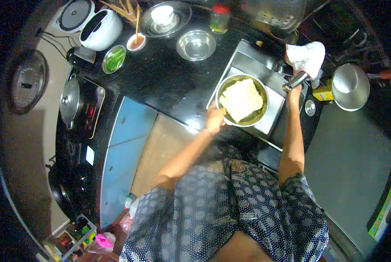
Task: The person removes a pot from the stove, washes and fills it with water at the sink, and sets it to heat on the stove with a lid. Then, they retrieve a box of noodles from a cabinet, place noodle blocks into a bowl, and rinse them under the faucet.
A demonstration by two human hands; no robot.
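A round metal pot (267,105) holds a pale yellow square block that looks like dried noodles (241,99). It is over a silver stove or panel (268,83) at the counter's edge. At the pot's lower left side, my left hand (215,118) is closed on its rim. My right hand (294,94) is farther right, beside a black handle with a silver end (296,81) and just below a white cloth (308,56). The right fingers are mostly hidden, so their grip cannot be made out.
Along the back of the dark counter stand a metal bowl (196,45), a red-lidded jar (220,19), a dish of green vegetables (114,59) and a small bowl of orange sauce (136,42). An empty steel pot (351,87) is at right. A lidded pot (69,102) sits at left.
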